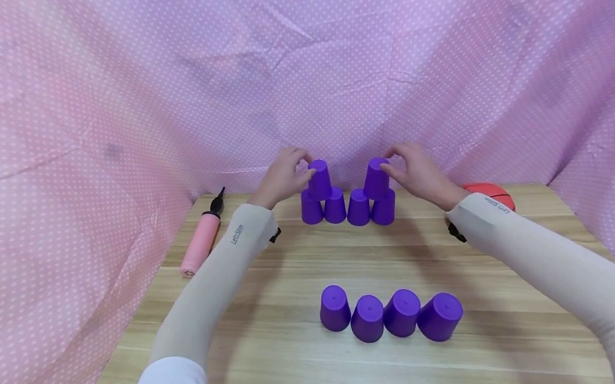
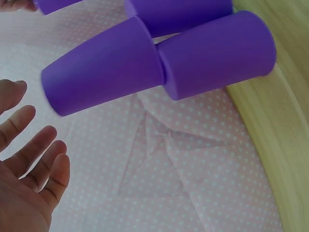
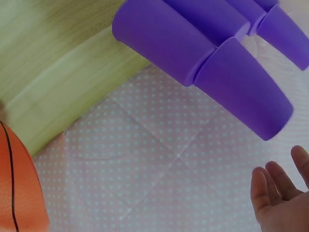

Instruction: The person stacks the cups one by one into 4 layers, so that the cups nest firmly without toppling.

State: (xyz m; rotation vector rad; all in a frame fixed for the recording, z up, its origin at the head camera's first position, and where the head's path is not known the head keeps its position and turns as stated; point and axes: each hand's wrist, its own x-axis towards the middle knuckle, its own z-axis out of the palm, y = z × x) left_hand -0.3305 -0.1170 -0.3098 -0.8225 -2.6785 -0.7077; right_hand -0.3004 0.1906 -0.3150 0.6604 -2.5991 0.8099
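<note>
Toward the back of the table stand two small stacks of upside-down purple cups, each with one cup bridging two below. My left hand [image 1: 284, 174] is beside the left upper cup [image 1: 319, 182]; in the left wrist view its spread fingers [image 2: 42, 140] are just clear of that cup [image 2: 104, 67]. On the other side, my right hand [image 1: 416, 167] is near the top of the right upper cup [image 1: 376, 180]. The right wrist view has a gap between its fingers [image 3: 260, 191] and that cup [image 3: 246, 89]. Neither hand holds anything.
Several more upside-down purple cups [image 1: 367, 320] stand in a row nearer the front of the wooden table [image 1: 274, 365]. A pink hand pump [image 1: 200, 242] lies at left. An orange ball [image 1: 493, 192] sits behind the right forearm. Pink dotted cloth [image 1: 333, 70] hangs behind.
</note>
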